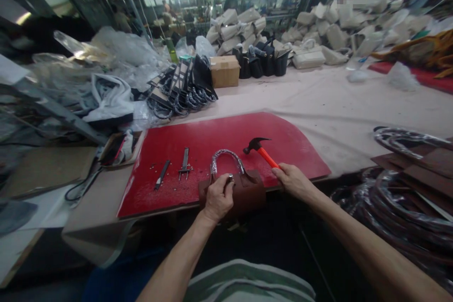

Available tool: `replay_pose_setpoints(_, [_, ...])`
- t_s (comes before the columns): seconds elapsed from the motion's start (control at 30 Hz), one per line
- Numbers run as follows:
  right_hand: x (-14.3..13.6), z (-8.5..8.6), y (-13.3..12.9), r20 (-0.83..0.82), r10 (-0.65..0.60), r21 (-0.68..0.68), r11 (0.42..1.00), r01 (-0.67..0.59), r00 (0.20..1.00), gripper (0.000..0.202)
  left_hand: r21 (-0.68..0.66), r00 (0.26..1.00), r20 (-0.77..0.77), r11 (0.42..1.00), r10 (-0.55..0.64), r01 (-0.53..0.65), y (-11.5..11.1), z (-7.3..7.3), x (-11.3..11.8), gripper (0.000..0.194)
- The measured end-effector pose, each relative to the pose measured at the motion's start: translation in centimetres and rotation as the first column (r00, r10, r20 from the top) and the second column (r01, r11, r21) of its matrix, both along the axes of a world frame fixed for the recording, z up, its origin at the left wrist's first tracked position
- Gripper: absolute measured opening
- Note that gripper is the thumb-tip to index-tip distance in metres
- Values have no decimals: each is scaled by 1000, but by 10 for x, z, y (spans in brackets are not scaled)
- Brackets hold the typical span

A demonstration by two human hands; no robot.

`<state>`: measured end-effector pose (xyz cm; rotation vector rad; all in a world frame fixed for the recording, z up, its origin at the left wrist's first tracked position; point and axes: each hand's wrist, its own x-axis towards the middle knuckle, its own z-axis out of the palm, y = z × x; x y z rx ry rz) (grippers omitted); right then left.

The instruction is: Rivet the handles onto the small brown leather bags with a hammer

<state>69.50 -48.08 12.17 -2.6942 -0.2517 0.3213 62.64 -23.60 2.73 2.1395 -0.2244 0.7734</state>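
Observation:
Over the brown leather panel (249,196), my left hand (218,197) is closed around a small metal punch (230,178), its top end showing above the fingers. A plastic-wrapped handle (226,153) arches from the panel onto the red mat (219,132). My right hand (290,178) grips the orange handle of a claw hammer (267,155), whose dark head is raised to the right of the wrapped handle. Two metal tools lie on the mat at the left, a flat one (162,174) and a pronged one (184,164), with small bits scattered near them.
Wrapped brown handles and panels (396,198) are piled at the right. Behind the mat stand a cardboard box (225,71), black bag parts (184,85) and heaped beige bags (318,33). A small tray (118,150) sits left of the mat.

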Motion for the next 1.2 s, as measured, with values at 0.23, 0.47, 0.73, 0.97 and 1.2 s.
replay_pose_setpoints(0.23, [-9, -31, 38, 366, 203, -23, 978, -210, 908, 52, -38, 997, -69, 999, -30, 27, 2, 2, -2, 13])
replay_pose_setpoints(0.47, [-26, -62, 67, 314, 363, 40, 918, -394, 877, 76, -212, 994, -71, 975, -86, 69, -1, 5, -7, 11])
replay_pose_setpoints(0.73, [-22, -65, 63, 295, 330, 85, 926, -369, 897, 79, -268, 869, -310, 841, 386, -470, 43, 45, 15, 27])
replay_pose_setpoints(0.97, [-21, -66, 64, 289, 312, 125, 925, -359, 905, 78, 456, 716, -336, 771, 612, -445, 84, 47, 38, 34])
replay_pose_setpoints(1.2, [-18, -74, 61, 363, 222, 271, 904, -331, 905, 82, 374, 905, -215, 888, 366, -270, 52, 12, -10, 33])
